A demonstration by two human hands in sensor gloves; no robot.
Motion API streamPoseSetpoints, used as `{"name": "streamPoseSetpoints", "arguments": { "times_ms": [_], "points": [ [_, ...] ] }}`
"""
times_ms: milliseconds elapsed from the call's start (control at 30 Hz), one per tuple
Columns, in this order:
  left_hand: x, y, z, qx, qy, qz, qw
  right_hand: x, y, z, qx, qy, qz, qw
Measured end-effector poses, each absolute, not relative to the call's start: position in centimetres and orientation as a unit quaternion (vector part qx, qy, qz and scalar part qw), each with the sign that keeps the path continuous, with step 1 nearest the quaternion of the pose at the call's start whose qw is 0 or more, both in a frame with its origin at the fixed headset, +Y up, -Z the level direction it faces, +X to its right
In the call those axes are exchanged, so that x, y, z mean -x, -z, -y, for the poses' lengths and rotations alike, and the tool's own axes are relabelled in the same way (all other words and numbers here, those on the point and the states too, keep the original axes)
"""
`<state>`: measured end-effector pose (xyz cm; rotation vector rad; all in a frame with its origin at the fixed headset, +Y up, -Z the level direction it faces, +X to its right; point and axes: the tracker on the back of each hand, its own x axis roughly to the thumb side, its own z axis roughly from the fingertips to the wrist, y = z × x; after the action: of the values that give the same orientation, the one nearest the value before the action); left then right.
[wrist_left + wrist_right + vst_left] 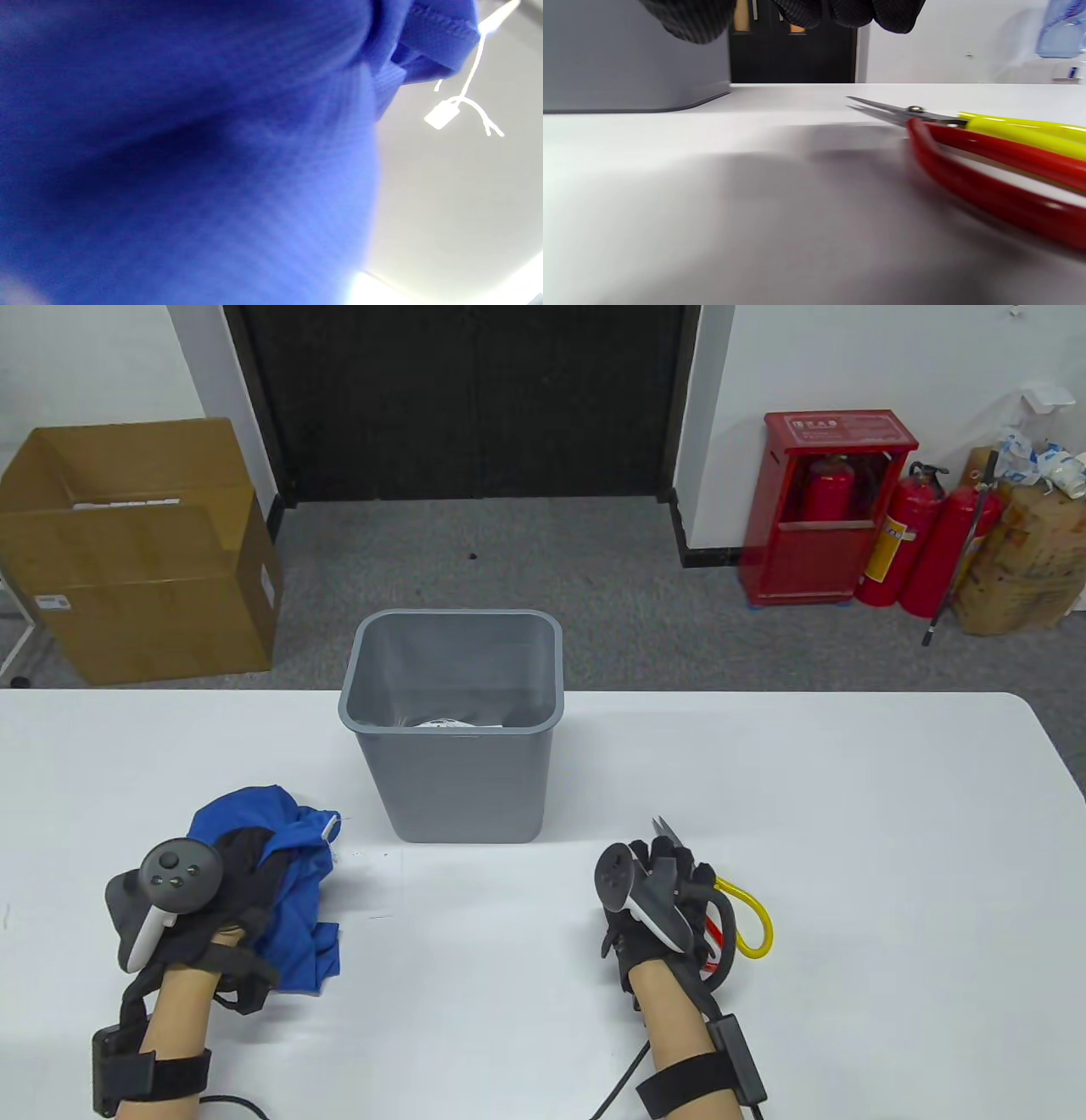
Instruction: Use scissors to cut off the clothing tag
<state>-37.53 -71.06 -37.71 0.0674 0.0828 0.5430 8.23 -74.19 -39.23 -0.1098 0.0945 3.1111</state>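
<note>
Blue garment (288,891) is being gripped by left hand (199,903) on white table (848,814); tag (442,114) is dangling from its edge; scissors (734,912) are being covered by right hand (657,899), grasp unclear; grey bin (458,729) is standing behind.

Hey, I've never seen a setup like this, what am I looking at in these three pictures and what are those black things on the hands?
Two human hands in black sensor gloves, each with a tracker strapped on its back. One camera looks down at the white table; two sit on the wrists. The left hand grips a blue shirt, whose small white tag hangs on a thread. The right hand is over red-and-yellow scissors lying on the table; whether it grips them is unclear. A grey bin stands behind.
</note>
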Motion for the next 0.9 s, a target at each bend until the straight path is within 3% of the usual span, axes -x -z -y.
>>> {"name": "streamPoseSetpoints", "arguments": {
  "times_ms": [267,533,900],
  "points": [
    [38.7,38.1,74.1,0.039,-0.233,-0.066,0.969,-4.4,38.8,74.4,-0.026,-0.999,-0.031,-0.019],
    [39.2,38.2,77.2,0.111,-0.179,-0.051,0.976,-3.6,38.5,74.1,-0.039,-0.999,-0.028,-0.019],
    [38.0,38.3,75.9,0.165,-0.055,-0.043,0.984,-4.1,38.6,74.2,-0.027,-0.999,-0.040,-0.007]
  ]
}}
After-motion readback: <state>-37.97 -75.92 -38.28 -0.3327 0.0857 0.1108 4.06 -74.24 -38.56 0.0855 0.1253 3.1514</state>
